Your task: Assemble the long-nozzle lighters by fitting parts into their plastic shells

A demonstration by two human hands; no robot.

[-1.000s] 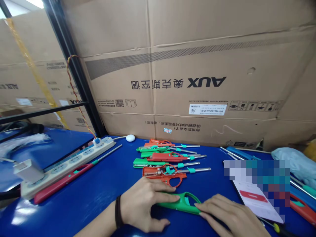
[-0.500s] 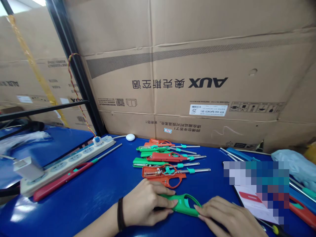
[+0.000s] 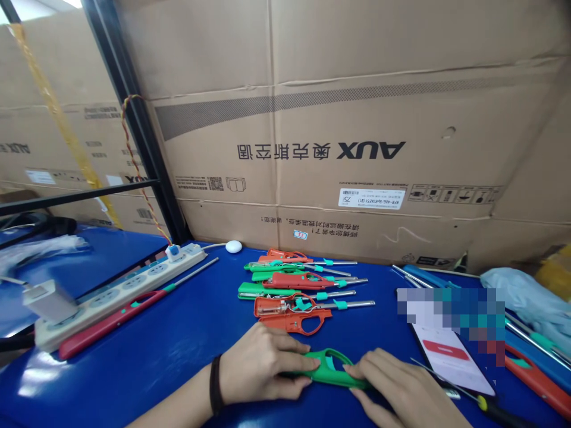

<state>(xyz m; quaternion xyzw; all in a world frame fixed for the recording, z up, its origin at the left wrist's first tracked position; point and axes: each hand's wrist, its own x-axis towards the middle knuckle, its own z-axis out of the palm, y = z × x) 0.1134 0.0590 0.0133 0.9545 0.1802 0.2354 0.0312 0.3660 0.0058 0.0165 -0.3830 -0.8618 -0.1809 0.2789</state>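
Green plastic lighter handle (image 3: 334,370) lies flat between the two hands, close to the front edge of the view. The left hand (image 3: 263,364) is closed over its left end, fingers curled across the plastic, with a black wristband (image 3: 216,384) on the wrist. The right hand (image 3: 404,387) grips the right end, its fingertips (image 3: 362,357) pressed on top, so the handle is held from both sides just above or on the blue surface (image 3: 147,380); the contact below it is hidden.

Just beyond the hands, an opened orange lighter (image 3: 289,316) with exposed wiring heads a tight row of red and green long-nosed lighters (image 3: 297,280), all pointing right, with metal tubes and teal clips. To the right, a phone (image 3: 450,356) lies partly under a pixelated patch, beside a yellow-and-black screwdriver (image 3: 484,403) and a pale blue plastic bag (image 3: 517,291). To the left, a red lighter (image 3: 113,324) lies along a white power strip (image 3: 120,297), and a small white round object (image 3: 234,246) sits behind. Behind the surface, large AUX cardboard cartons (image 3: 357,119) stack against a black metal rack upright (image 3: 134,119).
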